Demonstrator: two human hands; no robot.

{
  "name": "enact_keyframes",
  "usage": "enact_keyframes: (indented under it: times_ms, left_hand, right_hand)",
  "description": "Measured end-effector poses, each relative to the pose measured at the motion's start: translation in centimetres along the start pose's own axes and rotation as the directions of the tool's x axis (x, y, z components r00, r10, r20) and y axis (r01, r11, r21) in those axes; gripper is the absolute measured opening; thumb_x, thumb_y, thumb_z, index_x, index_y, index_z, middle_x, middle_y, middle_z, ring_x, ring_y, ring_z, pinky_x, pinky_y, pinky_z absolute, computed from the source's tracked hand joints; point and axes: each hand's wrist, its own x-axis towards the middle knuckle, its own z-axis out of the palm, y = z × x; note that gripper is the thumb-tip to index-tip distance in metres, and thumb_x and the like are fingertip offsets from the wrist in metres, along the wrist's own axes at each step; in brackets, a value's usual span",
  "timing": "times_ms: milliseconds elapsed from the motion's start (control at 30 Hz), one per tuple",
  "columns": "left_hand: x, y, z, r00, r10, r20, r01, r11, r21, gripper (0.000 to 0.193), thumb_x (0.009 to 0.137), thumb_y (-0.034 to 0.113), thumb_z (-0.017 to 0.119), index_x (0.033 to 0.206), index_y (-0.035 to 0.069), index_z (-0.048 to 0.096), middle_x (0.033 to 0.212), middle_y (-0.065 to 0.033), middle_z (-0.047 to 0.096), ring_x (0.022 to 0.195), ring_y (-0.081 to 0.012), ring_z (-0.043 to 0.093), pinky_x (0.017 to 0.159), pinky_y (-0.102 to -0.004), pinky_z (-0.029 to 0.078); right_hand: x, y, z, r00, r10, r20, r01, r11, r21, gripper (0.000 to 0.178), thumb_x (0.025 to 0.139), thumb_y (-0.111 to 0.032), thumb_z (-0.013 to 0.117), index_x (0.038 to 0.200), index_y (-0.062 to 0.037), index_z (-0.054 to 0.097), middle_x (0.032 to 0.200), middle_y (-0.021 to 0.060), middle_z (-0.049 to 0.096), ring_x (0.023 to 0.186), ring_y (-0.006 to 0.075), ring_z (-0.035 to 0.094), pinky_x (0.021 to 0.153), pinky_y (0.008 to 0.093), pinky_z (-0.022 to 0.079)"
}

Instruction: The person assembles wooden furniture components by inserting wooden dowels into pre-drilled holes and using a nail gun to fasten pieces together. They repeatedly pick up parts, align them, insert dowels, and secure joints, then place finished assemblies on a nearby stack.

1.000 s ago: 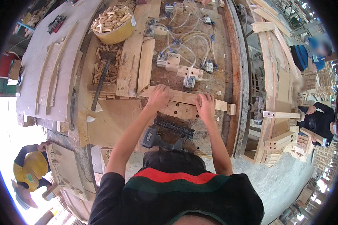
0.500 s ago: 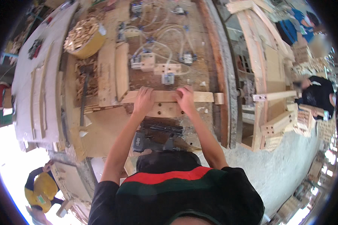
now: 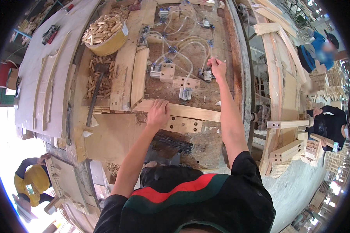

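Note:
My left hand (image 3: 158,113) is closed over the left part of a pale wooden bar (image 3: 194,111), which lies crosswise on the worktable. Just below the bar sits a wooden block with dark screw holes (image 3: 188,125). My right hand (image 3: 218,69) is off the bar, fingers bent together beside a small pneumatic cylinder (image 3: 207,75) and its clear tubing; whatever is between the fingertips cannot be made out. Another cylinder (image 3: 185,93) stands above the bar's middle. A second wooden bar (image 3: 140,75) runs lengthwise, its lower end meeting the crosswise bar's left end.
A yellow tub of wooden dowels (image 3: 109,46) stands at upper left, above a hammer (image 3: 98,81) lying on loose dowels. A dark power tool (image 3: 169,145) lies close to my body. A metal rail (image 3: 243,77) borders the table's right. Several people work nearby.
My right hand has let go of the bar and moved up and right to the cylinder and tubing. My left hand stays on the bar. The whole view has shifted slightly.

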Motion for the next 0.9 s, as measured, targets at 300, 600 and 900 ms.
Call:
enact_keyframes:
  times_ms: [300,600,900]
  left_hand:
    - [-0.3,0.1,-0.5,0.999,-0.042,0.015,0.043,0.999,-0.011,0.018,0.081,0.006,0.061,0.096,-0.002,0.064,0.095,-0.0154,0.064,0.096,-0.0322,0.059,0.089,-0.0419,0.048]
    - [-0.5,-0.2,0.1,0.999,0.037,-0.031,-0.038,0.999,-0.015,0.019,0.082,0.008,0.06,0.097,-0.002,0.064,0.097,-0.0144,0.065,0.098,-0.0321,0.059,0.09,-0.0419,0.048]
    - [-6.2,0.2,-5.8,0.977,0.013,-0.212,-0.02,0.999,-0.029,0.019,0.078,0.001,0.064,0.096,0.005,0.064,0.089,-0.0111,0.062,0.09,-0.0305,0.058,0.083,-0.0435,0.047]
  right_hand:
    - [-3.0,-0.7,1.2,0.991,-0.068,-0.114,0.079,0.993,0.088,0.03,0.098,-0.024,0.057,0.089,0.0014,0.07,0.075,0.0051,0.07,0.068,0.0091,0.06,0.065,0.0252,0.045]
    - [-6.0,-3.8,-2.0,0.954,-0.275,-0.118,0.241,0.939,-0.247,0.035,0.1,-0.03,0.054,0.096,0.0013,0.07,0.082,0.006,0.072,0.072,0.0084,0.061,0.066,0.0268,0.048]
    - [-30.9,-11.1,-6.5,0.956,-0.292,-0.017,0.291,0.956,-0.033,0.036,0.097,-0.025,0.058,0.073,-0.0002,0.064,0.061,0.0054,0.063,0.055,0.01,0.057,0.052,0.0266,0.043]
